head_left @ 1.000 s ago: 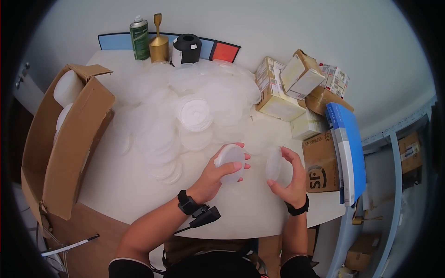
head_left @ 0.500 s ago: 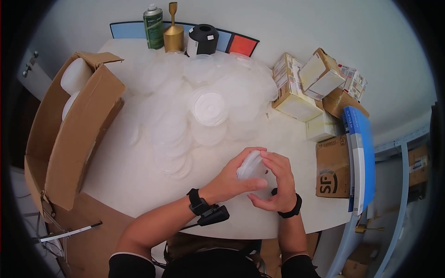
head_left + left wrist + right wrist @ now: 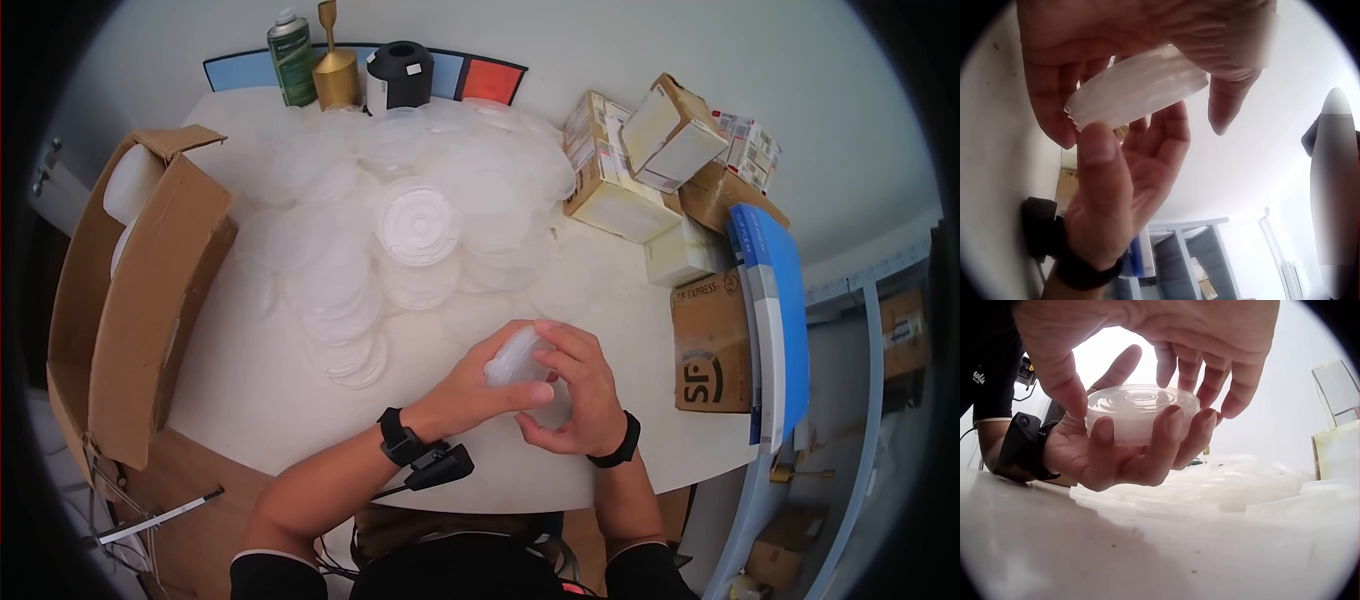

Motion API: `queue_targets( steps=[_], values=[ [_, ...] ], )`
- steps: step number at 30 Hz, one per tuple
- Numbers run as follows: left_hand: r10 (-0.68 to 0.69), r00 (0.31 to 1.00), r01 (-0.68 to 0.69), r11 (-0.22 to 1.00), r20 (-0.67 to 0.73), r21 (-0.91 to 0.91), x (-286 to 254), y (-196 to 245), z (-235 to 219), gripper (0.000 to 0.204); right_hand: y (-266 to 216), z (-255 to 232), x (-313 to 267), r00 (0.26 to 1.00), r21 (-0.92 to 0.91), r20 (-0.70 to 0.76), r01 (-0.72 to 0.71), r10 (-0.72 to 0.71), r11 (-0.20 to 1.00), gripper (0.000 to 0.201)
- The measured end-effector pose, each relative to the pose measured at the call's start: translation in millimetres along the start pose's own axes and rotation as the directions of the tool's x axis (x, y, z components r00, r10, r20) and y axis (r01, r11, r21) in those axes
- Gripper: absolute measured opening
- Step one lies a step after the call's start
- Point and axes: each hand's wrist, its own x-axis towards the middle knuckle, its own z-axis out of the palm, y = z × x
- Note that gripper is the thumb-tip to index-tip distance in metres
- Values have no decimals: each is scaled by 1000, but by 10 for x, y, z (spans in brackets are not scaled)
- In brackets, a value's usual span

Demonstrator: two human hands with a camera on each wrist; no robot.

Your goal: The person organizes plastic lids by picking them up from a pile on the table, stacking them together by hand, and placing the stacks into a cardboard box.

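A short stack of round translucent plastic lids point(image 3: 512, 362) is held between both hands above the near part of the table. My left hand point(image 3: 462, 392) cradles it from below and the side, fingers curled round the rim, as the right wrist view shows. Over the same stack point(image 3: 1138, 428), my right hand point(image 3: 585, 395) bends its thumb and fingers round the edge. Seen from the left wrist, the stacked lids point(image 3: 1138, 87) show layered rims at one end. Many more lids point(image 3: 335, 270) lie in a spread pile beyond the hands, one whiter lid point(image 3: 418, 225) on top.
An open cardboard box point(image 3: 150, 310) with white round containers point(image 3: 130, 185) stands at the left. Small boxes point(image 3: 625, 190), an SF carton point(image 3: 710, 345) and blue binders point(image 3: 775, 320) line the right. A spray can point(image 3: 291, 60), brass candlestick point(image 3: 337, 75) and black round object point(image 3: 400, 78) stand behind.
The hands were apart, each with lids in it. They have come together, and the lids now form one stack between them. The head view has shifted slightly.
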Motion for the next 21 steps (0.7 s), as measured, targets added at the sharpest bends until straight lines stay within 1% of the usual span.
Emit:
queue_targets(
  steps=[4, 6, 9, 12, 15, 18, 19, 21],
  values=[
    [-12, 1000, 12, 1000, 9, 3, -9, -34, 13, 65, -41, 13, 42, 1000, 12, -25, 0, 0, 1000, 82],
    [-21, 1000, 20, 1000, 15, 12, -14, -47, 25, 66, -19, 46, 22, 999, -13, -34, 2, -2, 1000, 84],
    [-82, 996, 83, 994, 27, -77, -20, -52, 28, 70, -9, 68, 6, 1000, -38, -30, -9, 8, 999, 83],
    [-63, 998, 66, 986, 25, -152, -21, -18, 54, 73, -12, 40, 11, 999, -40, -23, -27, 26, 999, 82],
    [-21, 1000, 22, 997, 21, -68, -18, -98, 26, 74, 27, 39, 27, 999, -40, -29, -36, 35, 999, 81],
    [1, 999, 2, 998, -44, 58, -1, -156, 38, 71, 18, 67, 8, 998, -60, -8, -55, 55, 997, 81],
    [-42, 998, 44, 998, -57, 33, -9, -182, 32, 69, 11, 54, 21, 998, -73, 3, -58, 58, 996, 80],
    [-114, 991, 114, 994, -73, -5, -1, -188, -8, 67, -15, -13, 47, 997, -6, 17, -79, 80, 997, 80]
  ],
)
